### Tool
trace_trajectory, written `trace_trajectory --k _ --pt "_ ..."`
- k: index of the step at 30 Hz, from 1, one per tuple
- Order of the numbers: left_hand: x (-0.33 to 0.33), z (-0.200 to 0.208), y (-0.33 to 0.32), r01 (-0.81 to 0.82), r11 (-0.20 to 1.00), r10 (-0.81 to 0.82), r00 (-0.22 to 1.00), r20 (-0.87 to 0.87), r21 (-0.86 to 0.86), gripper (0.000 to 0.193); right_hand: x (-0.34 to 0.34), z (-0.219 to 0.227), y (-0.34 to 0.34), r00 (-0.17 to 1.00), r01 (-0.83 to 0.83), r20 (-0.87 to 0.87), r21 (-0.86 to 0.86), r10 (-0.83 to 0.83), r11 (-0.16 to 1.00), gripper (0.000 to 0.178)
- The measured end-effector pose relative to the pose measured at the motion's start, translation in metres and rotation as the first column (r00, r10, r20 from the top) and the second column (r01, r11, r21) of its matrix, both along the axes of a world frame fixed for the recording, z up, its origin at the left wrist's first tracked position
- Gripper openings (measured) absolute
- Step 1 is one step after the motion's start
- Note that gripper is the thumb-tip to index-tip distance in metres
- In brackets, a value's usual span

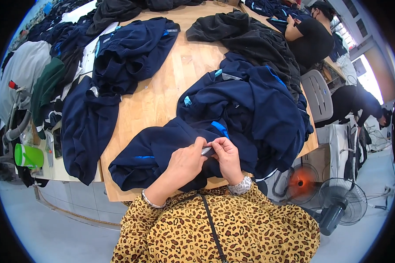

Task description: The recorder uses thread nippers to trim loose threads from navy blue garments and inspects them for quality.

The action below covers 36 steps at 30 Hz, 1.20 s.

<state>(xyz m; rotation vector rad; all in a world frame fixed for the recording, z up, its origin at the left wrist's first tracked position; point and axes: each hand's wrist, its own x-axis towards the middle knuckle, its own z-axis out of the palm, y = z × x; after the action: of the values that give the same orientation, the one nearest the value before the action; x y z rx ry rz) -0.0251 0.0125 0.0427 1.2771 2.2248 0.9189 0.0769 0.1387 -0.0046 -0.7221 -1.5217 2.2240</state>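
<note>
A navy blue garment (250, 111) with bright blue trim lies bunched on the table in front of me, one sleeve-like part spread toward the left. Over its near edge my left hand (185, 163) is closed, thumb and fingers pinched together. My right hand (228, 158) meets it fingertip to fingertip, also pinching. Between them shows a small grey, silvery piece (206, 151); whether it is a tool or part of the garment, I cannot tell. Dark cloth sits at the right fingertips.
More navy garments (136, 52) lie on the wooden table (162, 96), with a black garment (250, 35) farther back. A green bucket (28, 156) stands at left. At right are a grey chair (317, 95), a fan (343, 202) and two people (314, 41) bent at work.
</note>
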Motion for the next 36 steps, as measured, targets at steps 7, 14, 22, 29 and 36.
trace_trajectory --k 7,14,22,29,36 --pt "-0.002 -0.004 -0.014 -0.209 0.968 0.181 0.964 0.193 0.138 0.043 -0.001 0.001 0.006 0.994 0.024 -0.090 -0.349 -0.060 0.937 0.008" --pt "0.021 -0.059 -0.017 -0.186 0.878 0.312 0.921 -0.232 0.441 0.035 -0.005 0.004 0.001 0.988 0.072 -0.104 -0.339 -0.113 0.938 0.008" --pt "0.014 -0.071 -0.041 -0.085 0.807 0.376 0.837 -0.398 0.584 0.030 -0.005 0.005 0.005 0.964 0.180 -0.136 -0.290 -0.227 0.940 0.008" --pt "0.015 -0.069 -0.041 -0.132 0.794 0.380 0.869 -0.315 0.593 0.028 -0.008 0.006 0.001 0.973 0.151 -0.119 -0.327 -0.199 0.933 0.008" --pt "0.015 -0.062 -0.036 -0.173 0.777 0.393 0.884 -0.252 0.605 0.025 -0.008 0.007 -0.002 0.986 0.061 -0.125 -0.359 -0.112 0.931 0.016"
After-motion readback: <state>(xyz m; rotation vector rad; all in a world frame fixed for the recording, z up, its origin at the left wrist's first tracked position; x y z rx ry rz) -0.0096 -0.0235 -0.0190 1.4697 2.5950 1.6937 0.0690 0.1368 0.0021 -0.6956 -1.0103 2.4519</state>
